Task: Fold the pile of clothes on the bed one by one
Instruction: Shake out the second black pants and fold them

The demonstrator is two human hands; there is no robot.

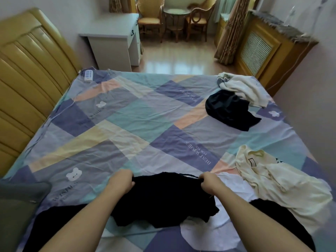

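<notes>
A black garment (163, 197) hangs stretched between both hands over the near part of the bed (127, 115). My left hand (121, 181) grips its left top edge with curled fingers. My right hand (209, 182) pinches its right top edge. A cream shirt (272, 180) lies crumpled at the near right, partly over a white cloth (231, 180). Farther back on the right lie a dark navy garment (229, 110) and a white garment (243, 88), touching each other.
The bed has a patchwork sheet; a wooden headboard (27, 79) runs along the left. A remote control (88, 75) lies at the far left corner. A grey cushion (16, 206) sits at the near left. A white desk (112, 42) and chairs (151, 20) stand beyond the bed.
</notes>
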